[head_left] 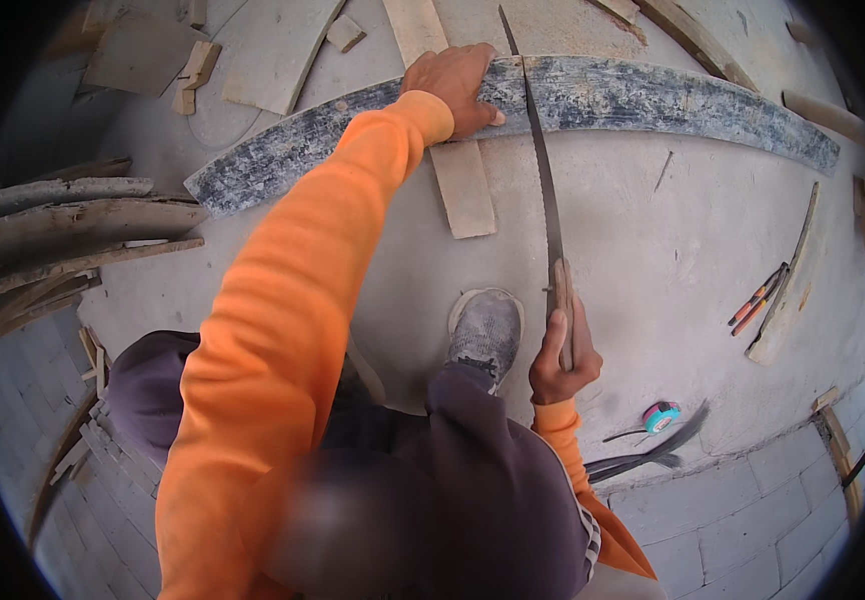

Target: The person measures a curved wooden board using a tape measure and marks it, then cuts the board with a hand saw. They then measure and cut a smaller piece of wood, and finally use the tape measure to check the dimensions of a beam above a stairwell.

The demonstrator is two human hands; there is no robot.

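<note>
At the left, the stacked planks are cut off by the view's dark edge. Your orange left sleeve hides part of the speckled board, which spans the upper frame beneath your left grip; its thumb lies on the board, but you cannot tell how tightly the fingers close. Just right of that, the saw crosses the board, its partly covered handle held in your right grip, right of centre.
</note>
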